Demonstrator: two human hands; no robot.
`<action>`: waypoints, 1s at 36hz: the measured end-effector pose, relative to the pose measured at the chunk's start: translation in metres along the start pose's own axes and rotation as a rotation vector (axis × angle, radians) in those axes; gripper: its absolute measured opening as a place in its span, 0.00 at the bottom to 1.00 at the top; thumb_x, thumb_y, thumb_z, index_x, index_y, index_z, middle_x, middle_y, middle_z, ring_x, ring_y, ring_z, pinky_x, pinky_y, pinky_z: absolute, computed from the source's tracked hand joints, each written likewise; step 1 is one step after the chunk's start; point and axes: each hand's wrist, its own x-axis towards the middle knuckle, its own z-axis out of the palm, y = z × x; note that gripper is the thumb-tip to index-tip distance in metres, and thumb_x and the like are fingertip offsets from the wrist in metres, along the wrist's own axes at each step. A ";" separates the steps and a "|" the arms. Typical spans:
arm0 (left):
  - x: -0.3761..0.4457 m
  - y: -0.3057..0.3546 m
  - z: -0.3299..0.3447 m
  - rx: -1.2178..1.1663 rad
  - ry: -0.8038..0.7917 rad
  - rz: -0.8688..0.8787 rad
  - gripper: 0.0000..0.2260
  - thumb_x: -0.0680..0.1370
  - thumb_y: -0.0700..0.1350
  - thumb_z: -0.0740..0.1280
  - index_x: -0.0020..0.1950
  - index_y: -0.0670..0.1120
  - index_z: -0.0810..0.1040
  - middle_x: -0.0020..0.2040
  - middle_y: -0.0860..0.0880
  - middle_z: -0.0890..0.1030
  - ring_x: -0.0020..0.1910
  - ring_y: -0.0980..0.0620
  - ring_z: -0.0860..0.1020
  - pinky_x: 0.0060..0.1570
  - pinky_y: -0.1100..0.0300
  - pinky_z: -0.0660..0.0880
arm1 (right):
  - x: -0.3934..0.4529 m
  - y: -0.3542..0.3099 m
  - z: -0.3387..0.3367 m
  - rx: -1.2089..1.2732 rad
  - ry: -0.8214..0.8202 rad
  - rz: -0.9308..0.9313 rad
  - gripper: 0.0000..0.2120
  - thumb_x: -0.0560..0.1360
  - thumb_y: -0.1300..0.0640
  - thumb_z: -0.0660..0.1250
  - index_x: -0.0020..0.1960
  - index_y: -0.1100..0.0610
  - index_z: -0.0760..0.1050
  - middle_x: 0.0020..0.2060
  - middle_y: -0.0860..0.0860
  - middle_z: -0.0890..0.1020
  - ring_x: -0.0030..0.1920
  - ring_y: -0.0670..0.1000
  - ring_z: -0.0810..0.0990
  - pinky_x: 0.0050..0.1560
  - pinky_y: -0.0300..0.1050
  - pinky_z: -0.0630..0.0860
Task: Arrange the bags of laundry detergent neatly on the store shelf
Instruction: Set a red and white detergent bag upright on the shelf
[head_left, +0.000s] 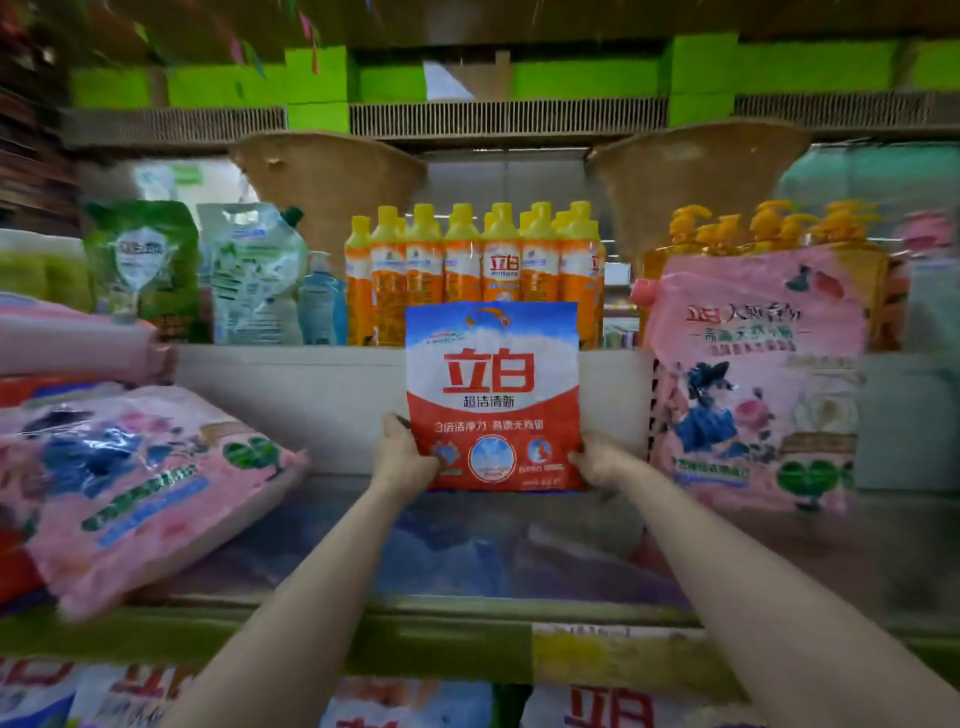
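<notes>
A red, white and blue detergent bag (492, 384) stands upright at the middle of the shelf (332, 525), its front facing me. My left hand (402, 454) grips its lower left edge and my right hand (597, 460) grips its lower right corner. A pink detergent bag (135, 483) lies flat and skewed on the shelf to the left. Another pink detergent bag (753, 374) stands upright at the right.
Behind, on a raised white ledge (291, 400), stand orange bottles with yellow caps (467, 270), green and white refill pouches (197, 270) and a blue bottle (317, 301). More red and white bags (608, 706) fill the shelf below. Pump bottles (748, 228) stand behind the right pink bag.
</notes>
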 end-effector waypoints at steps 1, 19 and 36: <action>-0.002 0.002 0.001 0.051 0.000 0.002 0.21 0.68 0.36 0.71 0.50 0.43 0.59 0.50 0.44 0.72 0.52 0.44 0.75 0.52 0.54 0.73 | -0.002 -0.001 0.001 -0.018 -0.008 0.019 0.19 0.81 0.55 0.56 0.68 0.63 0.66 0.66 0.60 0.73 0.63 0.59 0.74 0.61 0.47 0.73; -0.027 0.007 -0.026 0.771 -0.377 0.159 0.19 0.76 0.45 0.64 0.65 0.42 0.72 0.63 0.42 0.77 0.61 0.43 0.75 0.58 0.57 0.71 | -0.033 -0.047 0.008 -0.742 -0.005 -0.136 0.19 0.79 0.58 0.57 0.70 0.57 0.65 0.66 0.55 0.72 0.65 0.55 0.73 0.61 0.49 0.72; -0.044 0.026 -0.267 0.951 0.233 0.150 0.10 0.76 0.45 0.63 0.48 0.39 0.79 0.49 0.40 0.82 0.50 0.41 0.79 0.49 0.53 0.74 | -0.060 -0.262 0.048 -0.436 0.009 -0.631 0.16 0.78 0.54 0.57 0.64 0.57 0.70 0.63 0.57 0.75 0.62 0.57 0.74 0.57 0.47 0.70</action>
